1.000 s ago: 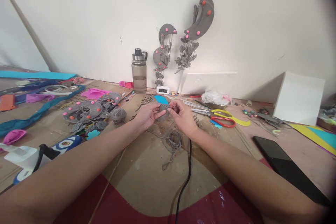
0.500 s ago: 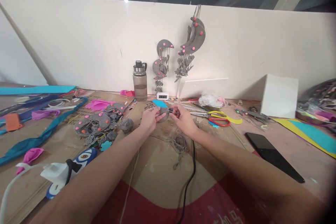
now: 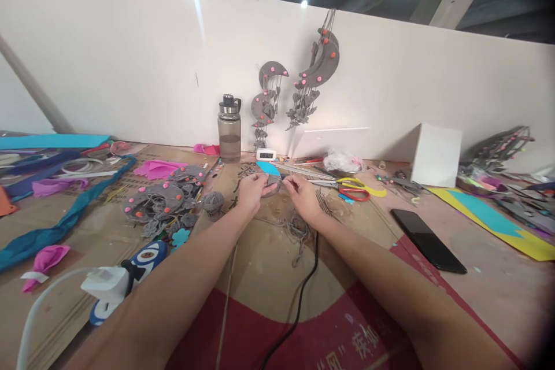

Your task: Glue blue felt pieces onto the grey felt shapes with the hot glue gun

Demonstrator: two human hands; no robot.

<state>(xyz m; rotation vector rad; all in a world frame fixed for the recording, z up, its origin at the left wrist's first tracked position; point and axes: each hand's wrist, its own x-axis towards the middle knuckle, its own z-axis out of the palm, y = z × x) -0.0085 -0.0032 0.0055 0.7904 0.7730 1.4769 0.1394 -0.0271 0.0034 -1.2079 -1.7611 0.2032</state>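
Observation:
A crescent piece (image 3: 267, 168), bright blue at its upper end and covered in grey yarn lower down, sits between my hands above the cardboard. My left hand (image 3: 255, 192) is closed on its left side, thumb and fingers pinching the grey part. Just to the right, my right hand (image 3: 300, 193) is closed in a pinch close to the piece's edge, seemingly on the grey yarn; the strand itself is too fine to see clearly. Loose grey yarn (image 3: 298, 226) lies below my right hand, and a grey yarn ball (image 3: 213, 203) rests left of my left wrist.
Finished grey moon hangings (image 3: 170, 199) lie at left; others (image 3: 321, 69) hang on the wall. A water bottle (image 3: 229, 130) and small clock (image 3: 266, 154) stand behind. Scissors (image 3: 352, 189) and a phone (image 3: 428, 241) lie right. A black cord (image 3: 301, 300) crosses the cardboard.
The camera view has shifted and tilted slightly. My right hand has drawn a little away from the crescent piece, while my left hand keeps its hold on it.

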